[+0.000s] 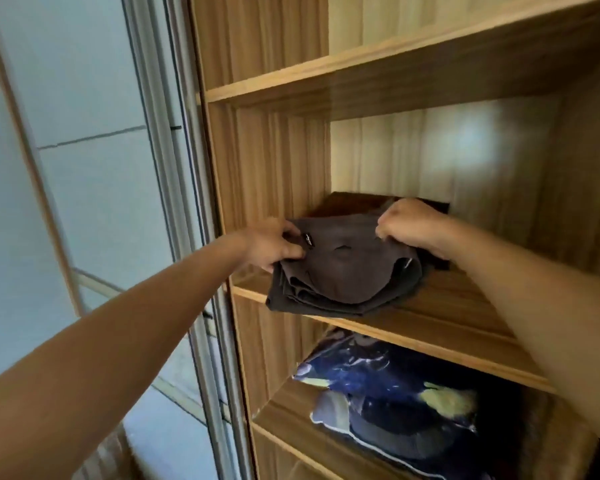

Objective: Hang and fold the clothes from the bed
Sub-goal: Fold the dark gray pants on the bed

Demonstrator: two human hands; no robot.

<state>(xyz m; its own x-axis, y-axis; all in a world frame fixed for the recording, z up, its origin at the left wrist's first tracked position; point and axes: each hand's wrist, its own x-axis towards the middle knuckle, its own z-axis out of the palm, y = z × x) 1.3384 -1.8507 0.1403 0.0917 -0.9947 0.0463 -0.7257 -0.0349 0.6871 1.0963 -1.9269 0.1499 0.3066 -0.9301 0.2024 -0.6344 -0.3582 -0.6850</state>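
A folded dark brown garment (343, 275) lies on the middle wooden shelf (440, 306) of an open wardrobe, its front edge hanging a little over the shelf's lip. My left hand (274, 245) grips the garment's left side, thumb on top near a small black label. On the far right corner of the garment, my right hand (411, 223) pinches the cloth with curled fingers. Both arms reach in from below.
A blue patterned bag or cushion (392, 393) fills the shelf below. An upper shelf (326, 69) sits above. The wardrobe's left wall (257, 168) stands close to my left hand. A sliding glass door (94, 202) with a metal frame is at left.
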